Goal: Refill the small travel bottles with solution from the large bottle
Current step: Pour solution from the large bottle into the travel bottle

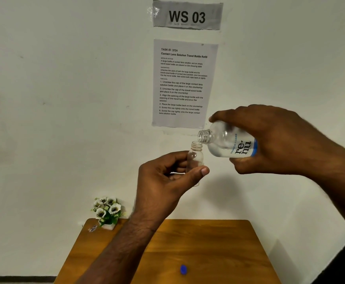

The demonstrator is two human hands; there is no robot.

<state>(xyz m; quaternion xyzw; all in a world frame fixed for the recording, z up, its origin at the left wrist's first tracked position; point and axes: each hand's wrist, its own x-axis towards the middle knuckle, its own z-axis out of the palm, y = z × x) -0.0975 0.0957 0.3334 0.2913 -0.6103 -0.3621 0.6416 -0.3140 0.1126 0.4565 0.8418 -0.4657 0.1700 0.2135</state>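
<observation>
The left hand (163,181) has its fingers (200,172) pinched round the small travel bottle (196,158), upright; just above, the right hand (270,140) is clamped on the tilted large bottle (227,143), mouths nearly touching. Both look light, clear, stiff plastic, likely slippery if wet, so mid-body holds suit. Far below lies a blue cap (183,269) on the tabletop (208,253).
</observation>
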